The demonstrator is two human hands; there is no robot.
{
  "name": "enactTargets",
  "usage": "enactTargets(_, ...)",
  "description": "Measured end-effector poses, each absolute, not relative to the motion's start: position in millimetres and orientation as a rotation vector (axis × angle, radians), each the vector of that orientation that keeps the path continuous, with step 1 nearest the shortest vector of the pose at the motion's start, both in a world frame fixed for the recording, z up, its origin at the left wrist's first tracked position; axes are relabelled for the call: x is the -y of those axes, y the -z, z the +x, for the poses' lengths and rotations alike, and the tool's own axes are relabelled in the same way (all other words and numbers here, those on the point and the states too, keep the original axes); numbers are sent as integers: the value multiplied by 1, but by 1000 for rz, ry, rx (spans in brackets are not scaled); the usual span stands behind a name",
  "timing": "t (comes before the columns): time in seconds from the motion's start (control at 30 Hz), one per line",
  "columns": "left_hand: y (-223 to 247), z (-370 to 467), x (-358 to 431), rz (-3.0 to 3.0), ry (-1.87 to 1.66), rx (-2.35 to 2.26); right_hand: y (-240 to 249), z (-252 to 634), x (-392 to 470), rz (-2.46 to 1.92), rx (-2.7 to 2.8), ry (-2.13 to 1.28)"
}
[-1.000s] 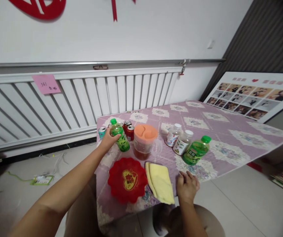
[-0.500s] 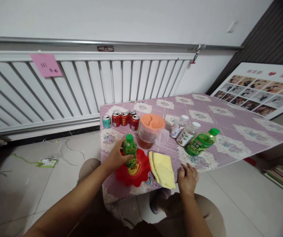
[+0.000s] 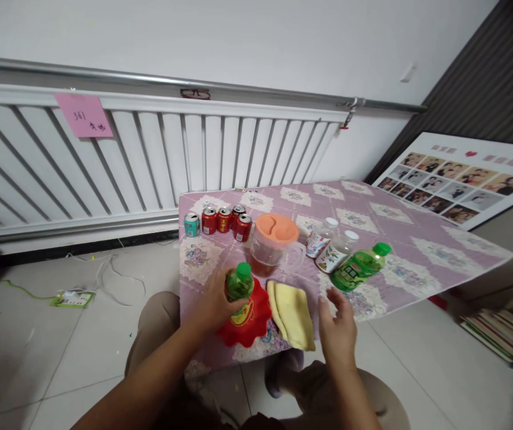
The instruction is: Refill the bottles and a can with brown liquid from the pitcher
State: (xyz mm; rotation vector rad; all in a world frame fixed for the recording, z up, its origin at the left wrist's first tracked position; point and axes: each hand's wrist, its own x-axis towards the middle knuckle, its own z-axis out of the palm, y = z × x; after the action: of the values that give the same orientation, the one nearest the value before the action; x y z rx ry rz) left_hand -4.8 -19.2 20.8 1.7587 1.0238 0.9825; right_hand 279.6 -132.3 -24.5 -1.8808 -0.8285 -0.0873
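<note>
Behind one green bottle (image 3: 240, 284) in left fingers (image 3: 236, 307) stand five cans (image 3: 224, 221).

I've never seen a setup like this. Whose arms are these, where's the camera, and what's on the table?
No machine: these are a person's bare hands, and every picture comes from a camera worn on their head, looking forward and down. The left hand grips a green-capped bottle over a red dish; whether they touch is unclear. The right hand, holding nothing, is near a yellow cloth. Also on the flowered tablecloth are five cans, an orange-lidded pitcher and three more bottles.
</note>
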Motion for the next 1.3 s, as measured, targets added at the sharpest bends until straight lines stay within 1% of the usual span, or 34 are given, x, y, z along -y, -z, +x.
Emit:
enactTargets(0.17, -16, -1, 24, 1815, -1004, -1057, -52, 193, 104, -1553, 1087, -61)
enactTargets(0.23, -12, 1, 24, 1849, -1037, -1046, -72, 165, 95, -1481, 1146, -108)
enactTargets(0.3, -8, 2, 24, 1870, -1068, -1020, -83, 145, 86, -1443, 1172, -164)
enactTargets(0.43, -2, 4, 22, 1874, -1117, -994, -82, 126, 70, -1442, 1157, -236)
enactTargets(0.63, -1, 5, 21, 1901, -1153, -943, -70, 117, 55, -1462, 1085, -213)
enactTargets(1.3, -3, 7, 21, 1881, -1180, -848, -67, 111, 56, -1504, 950, -341)
